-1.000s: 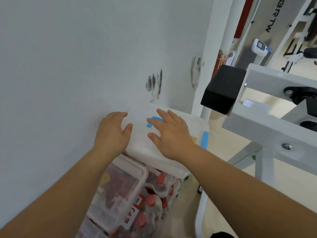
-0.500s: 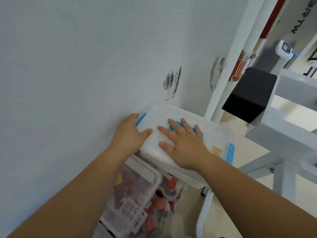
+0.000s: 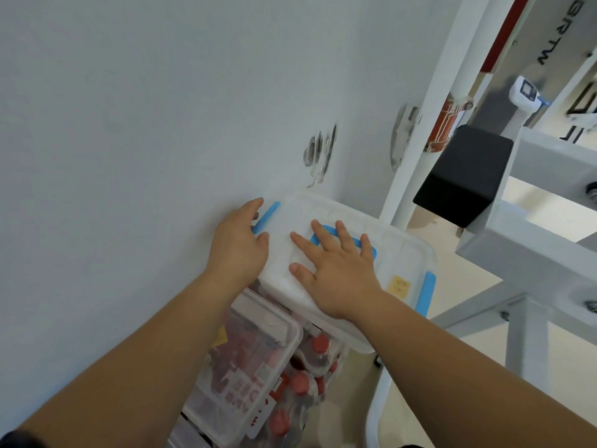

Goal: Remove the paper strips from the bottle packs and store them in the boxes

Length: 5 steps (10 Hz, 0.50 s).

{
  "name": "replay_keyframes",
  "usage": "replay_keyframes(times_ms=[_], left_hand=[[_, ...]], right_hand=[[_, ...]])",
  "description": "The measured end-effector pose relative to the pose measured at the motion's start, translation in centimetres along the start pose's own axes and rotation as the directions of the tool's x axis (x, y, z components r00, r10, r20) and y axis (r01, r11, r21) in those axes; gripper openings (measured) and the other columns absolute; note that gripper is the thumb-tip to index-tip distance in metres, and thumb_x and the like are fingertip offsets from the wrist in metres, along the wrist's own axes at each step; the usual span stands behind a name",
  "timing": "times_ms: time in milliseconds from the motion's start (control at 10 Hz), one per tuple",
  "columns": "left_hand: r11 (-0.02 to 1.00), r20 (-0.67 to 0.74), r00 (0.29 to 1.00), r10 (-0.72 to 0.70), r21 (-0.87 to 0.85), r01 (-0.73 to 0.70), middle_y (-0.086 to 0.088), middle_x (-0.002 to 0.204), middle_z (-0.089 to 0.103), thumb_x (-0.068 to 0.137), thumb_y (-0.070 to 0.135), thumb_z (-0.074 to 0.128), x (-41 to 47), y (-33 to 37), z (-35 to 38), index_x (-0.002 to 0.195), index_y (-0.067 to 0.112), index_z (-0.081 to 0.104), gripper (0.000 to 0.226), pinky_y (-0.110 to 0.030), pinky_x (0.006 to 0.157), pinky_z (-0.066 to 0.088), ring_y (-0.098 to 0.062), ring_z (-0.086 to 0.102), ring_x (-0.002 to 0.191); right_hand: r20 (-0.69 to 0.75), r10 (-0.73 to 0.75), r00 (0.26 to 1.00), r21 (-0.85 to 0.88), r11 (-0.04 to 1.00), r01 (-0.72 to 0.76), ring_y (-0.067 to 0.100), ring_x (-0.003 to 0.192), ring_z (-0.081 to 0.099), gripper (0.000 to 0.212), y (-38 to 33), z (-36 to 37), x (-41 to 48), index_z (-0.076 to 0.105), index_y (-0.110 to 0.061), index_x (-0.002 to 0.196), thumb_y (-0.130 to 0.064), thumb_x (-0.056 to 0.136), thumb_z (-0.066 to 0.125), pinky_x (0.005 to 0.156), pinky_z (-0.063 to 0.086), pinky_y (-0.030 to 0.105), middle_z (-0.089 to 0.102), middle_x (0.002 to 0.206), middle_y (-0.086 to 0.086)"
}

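A white translucent box lid (image 3: 397,253) with a blue handle and blue side clips lies on top of a storage box against the wall. My right hand (image 3: 336,273) presses flat on the lid with fingers spread over the blue handle. At the lid's left edge my left hand (image 3: 239,244) rests beside the blue clip (image 3: 266,216), fingers loosely bent. Below the lid stand shrink-wrapped bottle packs (image 3: 300,383) with red caps. A clear box (image 3: 248,367) holding red and white paper sits lower left.
A white wall (image 3: 161,124) with dark smudges runs along the left. A white metal frame with a black pad (image 3: 465,179) stands close on the right. Beige floor (image 3: 452,367) shows beneath the frame.
My left hand has slid from the lid's near corner up along its left edge to the blue clip. The view has shifted, and my right hand stays flat on the lid.
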<state>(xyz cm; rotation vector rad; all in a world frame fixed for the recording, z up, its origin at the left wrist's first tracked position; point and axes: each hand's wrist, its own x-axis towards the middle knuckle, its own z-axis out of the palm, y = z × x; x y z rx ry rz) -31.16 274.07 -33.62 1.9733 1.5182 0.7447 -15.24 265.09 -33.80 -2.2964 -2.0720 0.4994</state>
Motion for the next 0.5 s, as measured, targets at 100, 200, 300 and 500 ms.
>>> replay_keyframes(times_ms=[100, 200, 300, 500], left_hand=[[1.0, 0.005, 1.0, -0.005, -0.023, 0.005, -0.001, 0.13, 0.061, 0.094, 0.004, 0.056, 0.4, -0.1, -0.1, 0.146, 0.027, 0.045, 0.058, -0.023, 0.097, 0.045, -0.012, 0.058, 0.107], [1.0, 0.037, 0.999, 0.005, 0.011, -0.006, -0.001, 0.131, 0.062, 0.095, 0.004, 0.053, 0.8, 0.1, -0.2, 0.145, 0.029, 0.046, 0.056, -0.023, 0.096, 0.045, -0.013, 0.058, 0.107], [0.992, 0.087, 0.996, 0.036, 0.117, -0.046, -0.003, 0.137, 0.058, 0.097, 0.009, 0.052, 1.1, 0.5, -0.4, 0.147, 0.025, 0.043, 0.054, -0.033, 0.102, 0.045, -0.022, 0.057, 0.118], [0.971, 0.057, 0.99, 0.129, 0.196, -0.138, -0.004, 0.147, 0.049, 0.098, 0.027, 0.055, -0.8, 1.4, -2.0, 0.147, 0.021, 0.043, 0.051, -0.036, 0.112, 0.034, -0.025, 0.045, 0.133]], right_hand=[[-0.006, 0.033, 0.999, -0.018, 0.999, -0.033, 0.03, 0.156, -0.019, 0.062, -1.1, 0.3, 0.4, -0.003, -0.05, 0.157, -0.067, 0.1, 0.014, 0.121, -0.012, 0.064, -0.013, 0.171, -0.008], [0.001, 0.055, 0.998, -0.008, 0.998, -0.055, 0.03, 0.156, -0.019, 0.062, -1.3, 0.2, 0.8, -0.003, -0.05, 0.157, -0.067, 0.1, 0.014, 0.121, -0.011, 0.064, -0.012, 0.171, -0.008], [0.01, 0.072, 0.997, 0.014, 0.997, -0.072, 0.03, 0.156, -0.017, 0.063, -1.4, -0.3, 1.1, -0.001, -0.05, 0.157, -0.069, 0.1, 0.016, 0.122, -0.012, 0.063, -0.01, 0.171, -0.008], [-0.087, 0.085, 0.993, 0.116, 0.99, -0.075, 0.027, 0.158, -0.008, 0.064, -1.6, -2.0, 0.3, 0.013, -0.045, 0.158, -0.068, 0.1, 0.025, 0.124, -0.002, 0.061, -0.003, 0.172, -0.006]])
